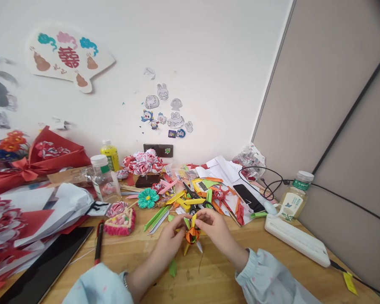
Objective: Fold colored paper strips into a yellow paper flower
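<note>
Between my hands is a small folded-paper piece (192, 236), orange in the middle with yellow, green and white strips sticking out. My left hand (174, 232) grips its left side, with the fingertips partly hidden behind the paper. The fingers of my right hand (209, 221) pinch a yellow strip at its top. Just beyond my hands lie black-handled scissors (194, 200) among folded paper strips. Left of my left hand are green and white strips (156, 219). A green paper piece (172, 267) lies on the table below my left hand.
At left are a tablet (47, 264), a pen (99, 242) and wrapped paper bouquets (6, 223). A pink-trimmed heart box (119, 223) and a teal flower (147, 198) stand nearby. To the right are a phone (248, 197), a white power strip (297, 240) and a drink bottle (294, 198).
</note>
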Tool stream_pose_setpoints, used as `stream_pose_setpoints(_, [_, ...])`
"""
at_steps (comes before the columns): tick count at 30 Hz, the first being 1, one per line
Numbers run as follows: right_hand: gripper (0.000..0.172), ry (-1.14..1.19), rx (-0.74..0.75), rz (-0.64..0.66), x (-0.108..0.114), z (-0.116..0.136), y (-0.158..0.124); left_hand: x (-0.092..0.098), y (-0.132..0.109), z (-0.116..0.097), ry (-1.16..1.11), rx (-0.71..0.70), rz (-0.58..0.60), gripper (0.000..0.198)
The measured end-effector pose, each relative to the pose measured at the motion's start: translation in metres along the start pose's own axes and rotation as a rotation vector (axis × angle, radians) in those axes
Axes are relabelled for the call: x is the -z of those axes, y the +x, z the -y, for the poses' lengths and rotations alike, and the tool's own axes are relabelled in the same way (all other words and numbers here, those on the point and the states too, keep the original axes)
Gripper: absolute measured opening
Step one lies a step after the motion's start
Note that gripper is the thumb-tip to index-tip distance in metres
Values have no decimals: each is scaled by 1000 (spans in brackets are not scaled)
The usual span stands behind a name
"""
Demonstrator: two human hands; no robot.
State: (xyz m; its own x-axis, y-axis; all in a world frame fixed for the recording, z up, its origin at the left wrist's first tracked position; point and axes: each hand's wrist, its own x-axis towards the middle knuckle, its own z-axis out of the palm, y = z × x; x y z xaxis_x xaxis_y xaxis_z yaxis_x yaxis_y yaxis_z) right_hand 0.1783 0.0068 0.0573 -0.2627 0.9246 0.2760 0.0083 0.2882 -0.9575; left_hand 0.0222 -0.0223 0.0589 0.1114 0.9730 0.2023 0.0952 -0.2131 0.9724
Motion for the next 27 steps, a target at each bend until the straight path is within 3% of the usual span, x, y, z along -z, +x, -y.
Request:
stream_pose_setpoints(6, [8,-142,83,-16,-1,3,-2,7,-2,-15,139,4,-36,21])
stream_pose_setpoints(16, [9,-89,77,11,-3,0,-4,5,2,-2,239,-71,-51,15])
stream_pose_setpoints(27, [9,-10,76,81,-4,-4,-3,7,4,-7,315,-160,-47,9])
